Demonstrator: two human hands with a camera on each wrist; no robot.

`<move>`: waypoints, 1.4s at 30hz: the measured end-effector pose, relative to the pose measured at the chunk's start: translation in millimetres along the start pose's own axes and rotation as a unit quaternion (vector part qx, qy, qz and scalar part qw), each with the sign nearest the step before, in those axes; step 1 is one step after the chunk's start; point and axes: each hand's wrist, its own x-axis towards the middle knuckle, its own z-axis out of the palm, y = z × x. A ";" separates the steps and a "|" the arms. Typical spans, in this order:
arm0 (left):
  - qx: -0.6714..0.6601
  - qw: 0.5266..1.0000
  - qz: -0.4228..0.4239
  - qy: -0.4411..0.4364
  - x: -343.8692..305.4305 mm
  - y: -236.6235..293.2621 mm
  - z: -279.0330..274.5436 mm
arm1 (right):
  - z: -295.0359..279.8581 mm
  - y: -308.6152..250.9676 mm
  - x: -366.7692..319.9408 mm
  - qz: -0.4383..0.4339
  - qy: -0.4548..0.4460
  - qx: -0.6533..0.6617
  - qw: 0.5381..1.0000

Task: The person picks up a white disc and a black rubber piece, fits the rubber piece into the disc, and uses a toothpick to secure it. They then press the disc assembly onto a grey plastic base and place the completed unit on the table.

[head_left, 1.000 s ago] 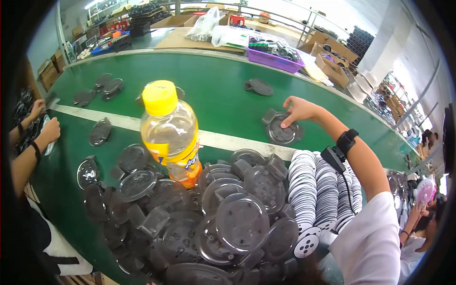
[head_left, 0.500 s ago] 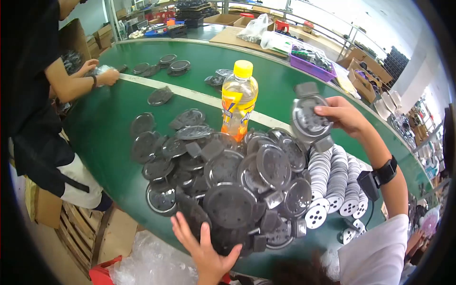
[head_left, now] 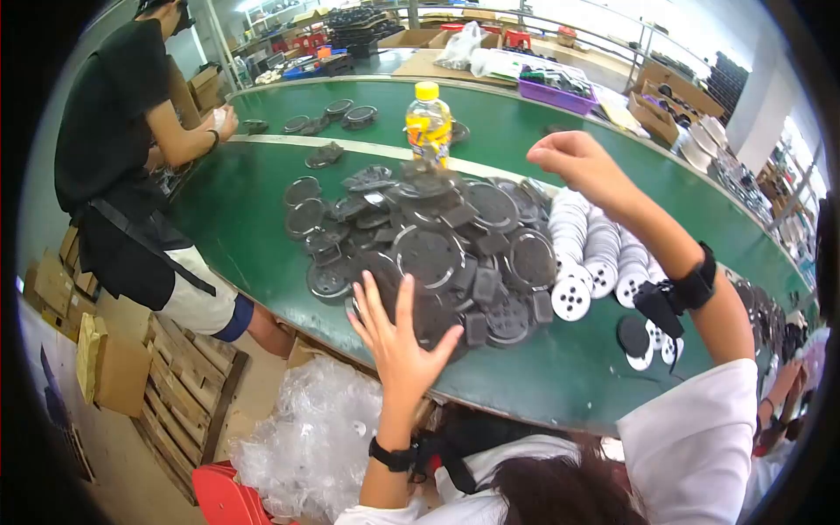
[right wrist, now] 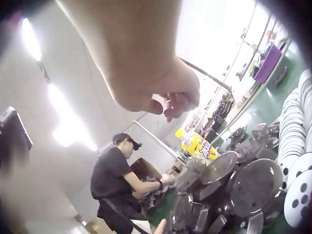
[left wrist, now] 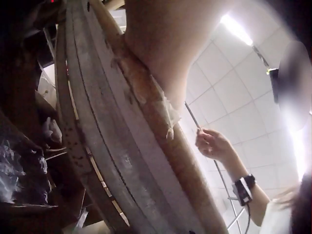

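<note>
A heap of dark, translucent round plastic pieces lies on the green table. My left hand rests with spread fingers against the heap's near side. Above the table, right of the bottle, my right hand is raised with loosely bent fingers and holds nothing. The right wrist view also shows this hand empty, thumb near the fingers. On top of the heap, below the bottle, one dark piece looks blurred. Rows of stacked white discs lie right of the heap.
A yellow-capped bottle stands behind the heap. Several dark pieces lie at the far left of the table, where a person in black works. A purple tray sits beyond the far edge. Plastic bags are below the near edge.
My right hand has let go of the dark piece it held half a second ago. The head view has shifted and shows more of the near side. My left hand remains at the heap.
</note>
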 end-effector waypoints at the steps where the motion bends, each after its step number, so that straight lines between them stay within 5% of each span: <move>1: 0.001 1.000 0.001 0.009 -1.4 -0.1 0.7 | -11.8 -13.7 -23.4 0.005 0.002 0.014 1.000; 5: 0.032 0.997 0.040 0.057 -6.4 -0.8 4.0 | -58.2 -21.1 -95.0 -0.018 -0.009 0.128 0.992; 10: 0.010 0.988 0.093 0.126 -11.1 -6.0 5.4 | -100.4 -11.0 -171.3 -0.079 0.021 0.023 0.996; 19: 0.067 0.961 0.267 0.023 -4.4 24.0 -0.2 | -128.8 80.0 -249.1 0.028 0.066 0.032 0.997; 25: 0.125 0.953 0.276 0.004 -3.7 26.9 8.1 | -118.0 163.5 -254.2 0.054 0.076 0.056 0.994; 29: 0.112 0.960 0.255 0.008 -1.1 26.7 10.4 | -109.8 169.7 -257.8 0.126 0.079 -0.014 0.989; 31: 0.109 0.964 0.244 -0.011 2.6 31.2 9.6 | -100.2 170.5 -254.9 0.025 0.058 -0.093 0.994; 38: 0.103 0.969 0.224 -0.002 4.3 26.0 11.3 | -74.6 152.7 -253.5 -0.036 0.025 -0.302 0.952; 42: 0.114 0.967 0.229 0.008 6.3 22.4 13.3 | -77.1 155.8 -251.6 -0.022 -0.003 -0.242 0.970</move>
